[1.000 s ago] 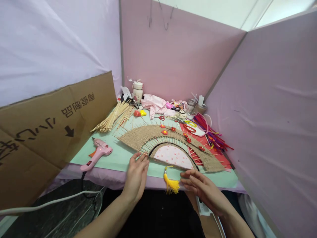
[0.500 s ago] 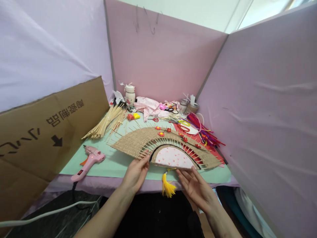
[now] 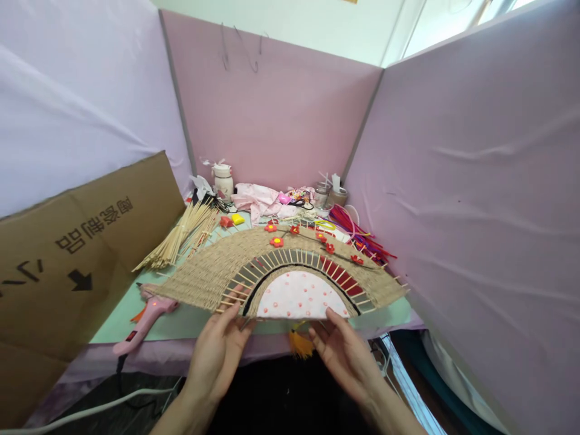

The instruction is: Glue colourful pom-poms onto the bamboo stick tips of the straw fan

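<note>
Between my two hands a woven fan is held up, tilted toward me. It has a half-round white panel with pink dots, a black curved edge and a ring of thin sticks. Red flowers with yellow centres sit on a dark stem along its upper right. My left hand grips the lower left edge, thumb in front and fingers behind. My right hand pinches the bottom edge near the right, its fingers partly hidden underneath. A yellow tassel hangs below the fan between the hands.
A pink glue gun lies at the table's left, its cord over the edge. Behind it are bamboo sticks and a cardboard sheet. A bottle, pink cloth, jars and coloured pipe cleaners stand or lie farther back.
The fan has been raised and tipped more upright, nearer to me, and now covers the scissors behind it. Both hands moved with it. The view has shifted slightly right.
</note>
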Motion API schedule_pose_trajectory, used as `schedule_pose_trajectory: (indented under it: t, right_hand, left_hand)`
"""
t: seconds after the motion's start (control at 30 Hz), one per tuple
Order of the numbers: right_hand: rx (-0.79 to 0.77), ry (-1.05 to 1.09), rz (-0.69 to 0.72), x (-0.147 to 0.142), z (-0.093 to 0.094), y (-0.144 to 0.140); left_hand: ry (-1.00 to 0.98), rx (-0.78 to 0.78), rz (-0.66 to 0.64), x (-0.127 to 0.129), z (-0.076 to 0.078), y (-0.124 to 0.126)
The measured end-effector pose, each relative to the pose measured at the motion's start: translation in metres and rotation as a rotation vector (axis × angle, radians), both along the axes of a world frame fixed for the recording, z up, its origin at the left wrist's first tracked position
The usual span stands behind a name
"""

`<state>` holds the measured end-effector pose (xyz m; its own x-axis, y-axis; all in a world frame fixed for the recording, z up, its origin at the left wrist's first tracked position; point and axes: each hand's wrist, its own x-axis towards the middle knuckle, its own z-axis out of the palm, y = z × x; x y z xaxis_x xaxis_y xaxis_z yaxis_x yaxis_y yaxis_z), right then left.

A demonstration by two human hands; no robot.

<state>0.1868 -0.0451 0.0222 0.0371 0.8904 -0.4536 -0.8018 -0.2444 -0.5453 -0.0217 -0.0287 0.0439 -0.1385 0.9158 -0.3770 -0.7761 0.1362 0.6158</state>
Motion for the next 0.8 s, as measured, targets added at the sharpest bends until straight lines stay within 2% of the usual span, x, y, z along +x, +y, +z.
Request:
schedule_pose_trajectory:
  t: [0.1,0.23,0.37,0.47,0.6,0.8]
  right_hand:
    - [0.123,0.029,-0.029,0.003,0.004,0.023]
    - [0.324,0.032,0.013,0.005,0.004,0.083]
    - [0.462,0.017,0.088,0.001,-0.007,0.145]
    - [0.488,0.020,0.114,-0.002,-0.018,0.178]
    - [0.489,0.036,0.123,-0.004,-0.029,0.200]
    - [0.539,0.055,0.117,-0.005,-0.033,0.200]
  left_hand:
    - [-0.084,0.083,0.002,0.008,0.003,0.020]
    - [-0.221,0.224,-0.027,0.031,0.000,0.079]
    - [-0.326,0.186,-0.102,0.054,-0.006,0.144]
    - [-0.420,0.143,-0.079,0.060,-0.010,0.177]
    - [-0.435,0.166,-0.083,0.061,-0.014,0.194]
    - [-0.446,0.188,-0.165,0.069,-0.023,0.196]
